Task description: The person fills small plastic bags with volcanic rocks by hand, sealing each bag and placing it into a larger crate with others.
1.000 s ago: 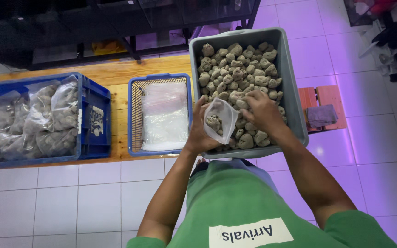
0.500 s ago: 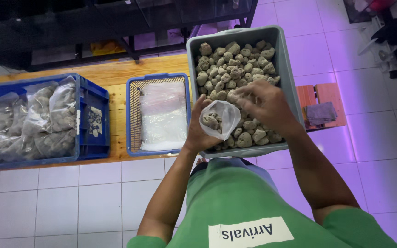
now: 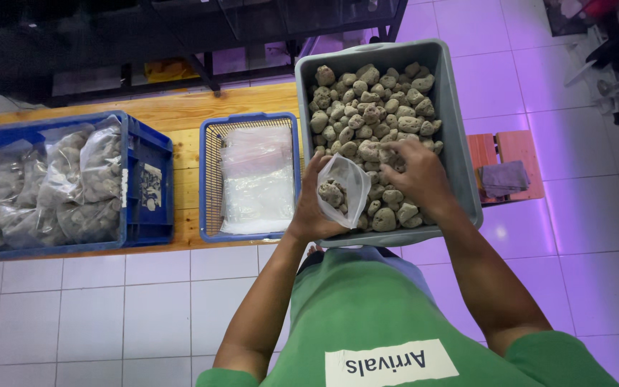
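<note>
A grey plastic tub full of rough grey-brown stones rests on my lap. My left hand grips a small clear plastic bag over the tub's near part; the bag's mouth is open and a few stones lie inside it. My right hand is down on the stones just right of the bag, fingers curled over the pile around some stones.
A blue wire basket holding a stack of clear empty bags stands on a wooden board at left. Further left is a blue crate packed with filled bags of stones. A small wooden stool with a grey cloth stands at right.
My right hand has gone from the bag's mouth back onto the stone pile to the right. The bag has stayed in my left hand, tilting slightly.
</note>
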